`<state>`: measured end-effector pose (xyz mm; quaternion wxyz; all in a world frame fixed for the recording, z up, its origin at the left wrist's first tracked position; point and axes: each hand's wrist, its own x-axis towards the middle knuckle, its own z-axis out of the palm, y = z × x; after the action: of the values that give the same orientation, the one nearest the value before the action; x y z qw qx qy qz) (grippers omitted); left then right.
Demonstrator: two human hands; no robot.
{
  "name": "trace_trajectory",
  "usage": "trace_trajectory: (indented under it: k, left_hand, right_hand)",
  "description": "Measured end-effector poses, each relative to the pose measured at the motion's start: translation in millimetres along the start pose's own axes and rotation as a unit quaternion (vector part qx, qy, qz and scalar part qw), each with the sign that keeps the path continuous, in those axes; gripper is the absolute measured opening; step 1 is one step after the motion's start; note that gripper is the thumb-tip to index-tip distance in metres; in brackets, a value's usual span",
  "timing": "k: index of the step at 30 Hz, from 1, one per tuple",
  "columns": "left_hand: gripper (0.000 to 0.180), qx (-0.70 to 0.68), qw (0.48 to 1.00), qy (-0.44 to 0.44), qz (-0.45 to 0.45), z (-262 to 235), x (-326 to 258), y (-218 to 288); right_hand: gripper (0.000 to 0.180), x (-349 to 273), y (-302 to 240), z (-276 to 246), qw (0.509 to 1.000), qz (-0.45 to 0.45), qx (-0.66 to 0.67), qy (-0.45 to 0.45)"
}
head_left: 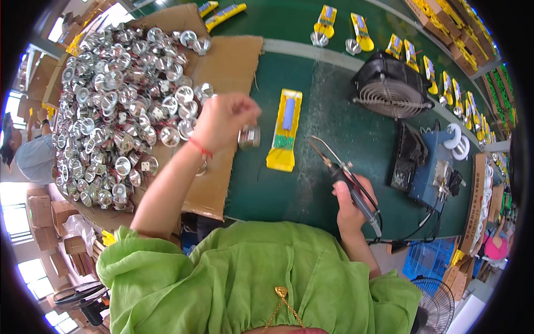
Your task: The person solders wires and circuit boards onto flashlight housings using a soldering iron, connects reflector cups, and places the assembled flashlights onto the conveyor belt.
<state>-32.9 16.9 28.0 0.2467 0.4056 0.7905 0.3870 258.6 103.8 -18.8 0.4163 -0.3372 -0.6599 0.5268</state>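
My left hand (pixel 225 119) is closed in a pinch above the table. Just below its fingertips hangs a silvery lamp reflector (pixel 248 137); the wires between them are too small to make out. In front of me lies a yellow plastic housing (pixel 282 158) with a blue cylindrical battery (pixel 288 114) and a green circuit board (pixel 283 142) in it. My right hand (pixel 354 203) grips a soldering iron (pixel 356 200) with a thin bent metal guide beside its tip. That tip points up and left, to the right of the housing and apart from it.
A large heap of reflectors (pixel 119 111) lies on cardboard (pixel 222 72) at the left. To the right stand a black fan (pixel 392 86) and a blue device (pixel 431 175) with white spools (pixel 457 142). More yellow housings (pixel 361 33) line the far green surface.
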Motion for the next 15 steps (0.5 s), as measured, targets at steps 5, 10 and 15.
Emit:
trace_trajectory:
  k: [5,10,15]
  left_hand:
    - [0.018,-0.004,0.999,0.009,-0.035,46.6,-51.1,-3.1]
    - [0.019,0.03,0.999,0.023,-0.012,54.1,-51.1,-3.5]
    - [0.02,0.037,0.998,0.011,-0.047,55.7,-46.7,-0.6]
  right_hand:
    - [0.021,2.5,-5.9,13.1,0.992,-0.074,-0.05,-0.093]
    - [0.02,4.2,-11.7,22.8,0.991,-0.061,-0.074,-0.097]
    - [0.02,4.3,-9.0,26.2,0.994,-0.042,-0.059,-0.086]
